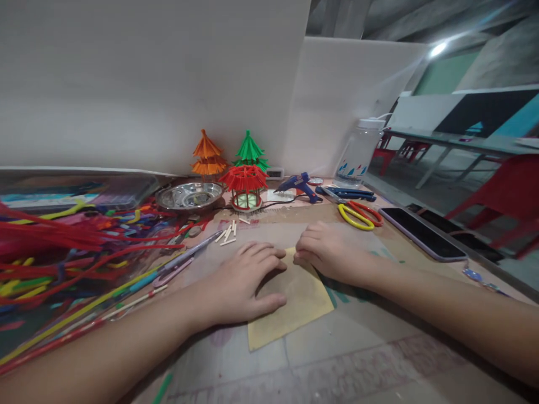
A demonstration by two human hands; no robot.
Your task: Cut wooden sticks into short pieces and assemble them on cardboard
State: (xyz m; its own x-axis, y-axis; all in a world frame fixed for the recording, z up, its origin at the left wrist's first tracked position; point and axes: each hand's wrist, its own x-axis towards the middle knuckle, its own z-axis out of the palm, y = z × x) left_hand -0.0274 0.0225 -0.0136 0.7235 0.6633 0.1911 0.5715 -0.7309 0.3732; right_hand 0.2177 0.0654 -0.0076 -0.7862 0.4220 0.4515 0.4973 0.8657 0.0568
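A square sheet of yellow paper lies on the work surface in front of me. My left hand rests over its left side, palm down, with fingers stretched and the thumb apart. At the paper's upper right edge is my right hand, its fingers curled together with the tips touching or just over the sheet. Whatever those fingers may hold is hidden. Several short white sticks lie beyond my left hand. Behind them stands a small house-like model with a red fringed roof.
An orange tiered model and a green one stand behind, beside a metal dish. Tangled pipe cleaners cover the left. Rightward are a blue glue gun, scissors, a bottle and a phone.
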